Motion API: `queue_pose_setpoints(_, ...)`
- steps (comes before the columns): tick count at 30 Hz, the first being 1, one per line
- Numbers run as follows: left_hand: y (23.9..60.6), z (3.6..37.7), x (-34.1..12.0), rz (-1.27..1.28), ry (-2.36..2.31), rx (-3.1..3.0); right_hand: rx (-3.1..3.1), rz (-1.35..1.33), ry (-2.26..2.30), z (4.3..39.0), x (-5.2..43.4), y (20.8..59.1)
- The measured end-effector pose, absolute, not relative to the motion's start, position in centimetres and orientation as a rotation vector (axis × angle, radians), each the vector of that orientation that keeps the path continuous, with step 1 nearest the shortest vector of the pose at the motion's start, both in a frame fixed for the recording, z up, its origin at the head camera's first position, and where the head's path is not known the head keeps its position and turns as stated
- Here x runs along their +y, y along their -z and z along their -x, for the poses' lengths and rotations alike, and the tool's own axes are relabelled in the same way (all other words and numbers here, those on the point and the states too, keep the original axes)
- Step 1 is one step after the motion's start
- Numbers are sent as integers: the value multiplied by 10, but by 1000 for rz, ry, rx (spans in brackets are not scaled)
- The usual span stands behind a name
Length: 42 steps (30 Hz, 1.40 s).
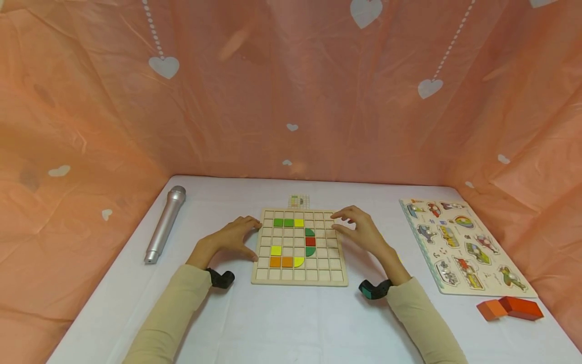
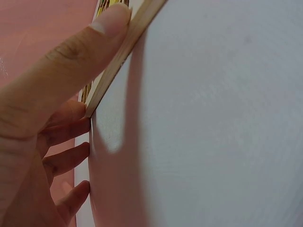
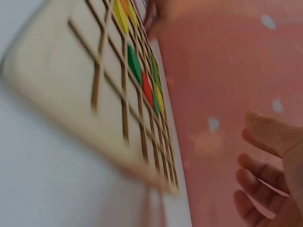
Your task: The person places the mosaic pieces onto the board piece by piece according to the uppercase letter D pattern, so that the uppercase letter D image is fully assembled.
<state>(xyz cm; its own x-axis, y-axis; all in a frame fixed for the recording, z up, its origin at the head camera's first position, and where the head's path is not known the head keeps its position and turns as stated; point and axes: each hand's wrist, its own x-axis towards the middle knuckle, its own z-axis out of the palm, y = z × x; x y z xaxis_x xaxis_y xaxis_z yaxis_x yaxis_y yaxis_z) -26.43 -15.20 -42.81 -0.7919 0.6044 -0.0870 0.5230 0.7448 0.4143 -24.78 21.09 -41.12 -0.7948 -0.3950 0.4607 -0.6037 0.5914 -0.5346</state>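
A square wooden grid board (image 1: pixel 300 282) lies flat in the middle of the white table. Green, yellow, orange and red tiles sit in some of its cells, including a red tile (image 1: pixel 310 241) between two rounded green ones. My left hand (image 1: pixel 233 235) is at the board's left side, fingers spread. Its thumb (image 2: pixel 80 49) rests on the wooden edge in the left wrist view, while the other fingertips come down by the corner and table. Over the right edge hovers my right hand (image 1: pixel 361 231), fingers loosely bent, holding nothing; the right wrist view shows it apart from the board.
Behind the board lies a small printed pattern card (image 1: pixel 298 201). A silver microphone (image 1: pixel 166 222) lies at the left. On the right are a picture puzzle board (image 1: pixel 464 247), an orange block (image 1: pixel 491 310) and a red block (image 1: pixel 521 308). Pink curtains (image 1: pixel 291 91) enclose the table.
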Motion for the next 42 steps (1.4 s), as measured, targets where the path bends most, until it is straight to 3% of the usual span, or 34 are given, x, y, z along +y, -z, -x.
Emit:
queue_pose_setpoints(10,430,265,-152,-900,-544,2737,-2672,-582,-948,244,274,418)
queue_pose_setpoints(22,428,263,-151,-903,-560,2731,-2913,-411,-935,242,310,437)
queue_pose_setpoints(34,428,264,-151,-871,-551,2732,-2933,-360,-1080,244,304,437)
queue_pose_setpoints(42,425,262,-151,-847,-558,2729,-2790,-570,-1059,257,253,431)
